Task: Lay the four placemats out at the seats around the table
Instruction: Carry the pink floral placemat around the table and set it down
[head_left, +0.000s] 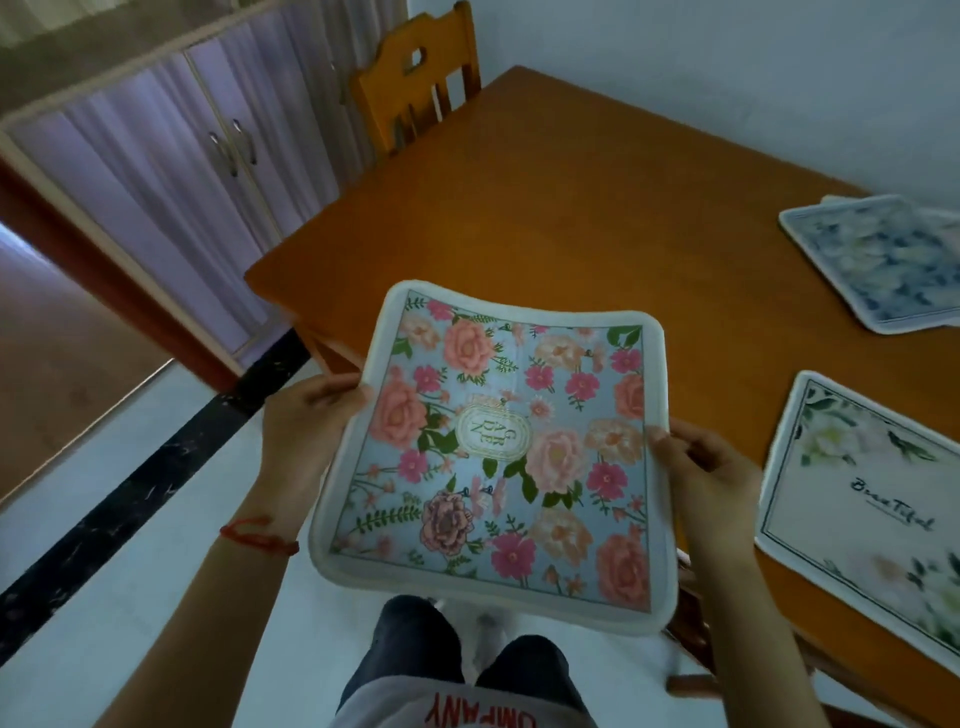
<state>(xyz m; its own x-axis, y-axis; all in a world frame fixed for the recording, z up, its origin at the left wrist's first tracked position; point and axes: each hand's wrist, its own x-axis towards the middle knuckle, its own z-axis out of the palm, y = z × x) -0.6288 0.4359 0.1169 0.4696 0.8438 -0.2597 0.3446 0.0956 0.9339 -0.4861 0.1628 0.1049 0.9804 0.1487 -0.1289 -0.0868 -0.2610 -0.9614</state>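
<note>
At nine o'clock stands a cabinet (171, 171) with pale curtained doors. The left hand (306, 415) grips the left edge of a pink-flowered placemat (498, 457), thumb on top. That placemat is held in the air at six o'clock, over the near corner of the tabletop (571, 218), sagging a little between both hands. A wooden chair (415, 78) stands at twelve o'clock, against the tabletop's far edge. The right hand (711, 483) pinches the mat's right edge. At four o'clock a white-flowered placemat (872, 499) lies flat on the tabletop; at two o'clock a blue-flowered placemat (878, 260) lies atop another whose edge peeks out.
</note>
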